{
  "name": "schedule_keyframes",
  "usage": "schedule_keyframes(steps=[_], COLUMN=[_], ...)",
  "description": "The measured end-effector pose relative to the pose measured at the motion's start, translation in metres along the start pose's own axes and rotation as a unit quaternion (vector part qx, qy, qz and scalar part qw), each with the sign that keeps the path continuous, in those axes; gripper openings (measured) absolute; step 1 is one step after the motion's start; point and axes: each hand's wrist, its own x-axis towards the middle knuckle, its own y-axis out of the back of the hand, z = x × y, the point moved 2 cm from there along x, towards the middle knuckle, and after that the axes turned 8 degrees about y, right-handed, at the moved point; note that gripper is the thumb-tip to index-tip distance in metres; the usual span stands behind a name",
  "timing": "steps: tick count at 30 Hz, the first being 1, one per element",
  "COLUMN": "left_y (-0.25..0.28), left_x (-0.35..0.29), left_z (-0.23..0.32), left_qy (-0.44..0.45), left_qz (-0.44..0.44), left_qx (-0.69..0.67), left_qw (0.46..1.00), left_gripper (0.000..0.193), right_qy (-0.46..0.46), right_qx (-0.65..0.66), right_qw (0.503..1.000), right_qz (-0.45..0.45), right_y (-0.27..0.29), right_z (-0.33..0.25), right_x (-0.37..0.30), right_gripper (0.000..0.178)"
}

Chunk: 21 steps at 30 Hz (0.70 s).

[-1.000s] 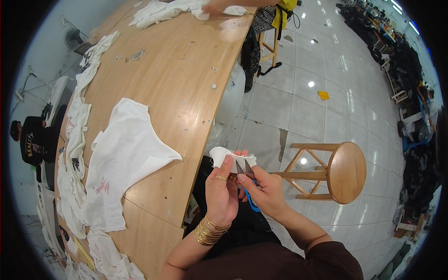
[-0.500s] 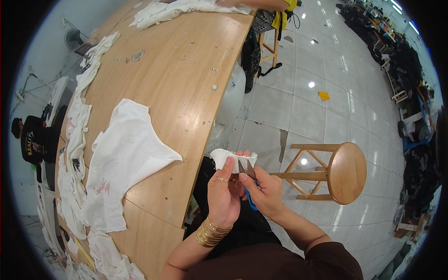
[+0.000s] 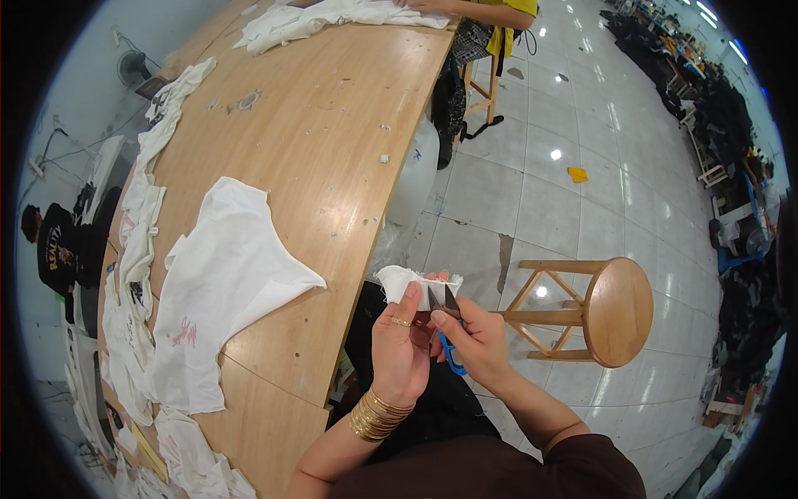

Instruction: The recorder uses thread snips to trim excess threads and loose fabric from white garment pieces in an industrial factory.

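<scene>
In front of my body, past the table's edge, my left hand (image 3: 401, 353) pinches a small piece of white fabric (image 3: 403, 284) with frayed edges, thumb on top and fingers behind. My right hand (image 3: 480, 341) grips a pair of small scissors with a blue handle (image 3: 453, 356). The scissors' dark blades (image 3: 442, 301) are parted and point away from me, lying against the fabric's near face. Whether a thread sits between the blades is too small to tell.
A white garment piece with red marking (image 3: 224, 283) lies on the wooden table (image 3: 332, 125) at left. More white garments (image 3: 137, 324) line its far-left side. A wooden stool (image 3: 619, 312) stands on the tiled floor at right. A co-worker's arm (image 3: 482, 12) rests at the table's far end.
The scissor blades have spread wider apart. Both hands and the fabric have shifted very slightly to the right in the picture.
</scene>
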Motion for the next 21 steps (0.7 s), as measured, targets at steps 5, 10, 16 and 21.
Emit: schedule_keyframes(steps=[5, 10, 16, 21], left_y=[-0.005, 0.012, 0.011, 0.014], left_x=[-0.001, 0.004, 0.005, 0.005], left_z=[-0.001, -0.016, -0.016, -0.004], left_qy=[-0.008, 0.013, -0.025, 0.0], left_qz=[0.032, -0.008, 0.001, -0.018], left_qx=[-0.022, -0.043, -0.045, -0.053], left_qw=[0.999, 0.999, 0.999, 0.998], left_gripper=[0.029, 0.025, 0.024, 0.028], right_qy=[-0.013, 0.046, 0.003, -0.018], right_qx=[-0.001, -0.024, 0.098, 0.075], right_qw=[1.0, 0.998, 0.994, 0.997], right_qz=[-0.016, 0.037, 0.056, 0.002], right_y=[0.001, 0.0, 0.002, 0.004], right_z=[0.001, 0.004, -0.003, -0.013], right_x=[-0.002, -0.004, 0.006, 0.002], right_gripper=[0.015, 0.014, 0.015, 0.015])
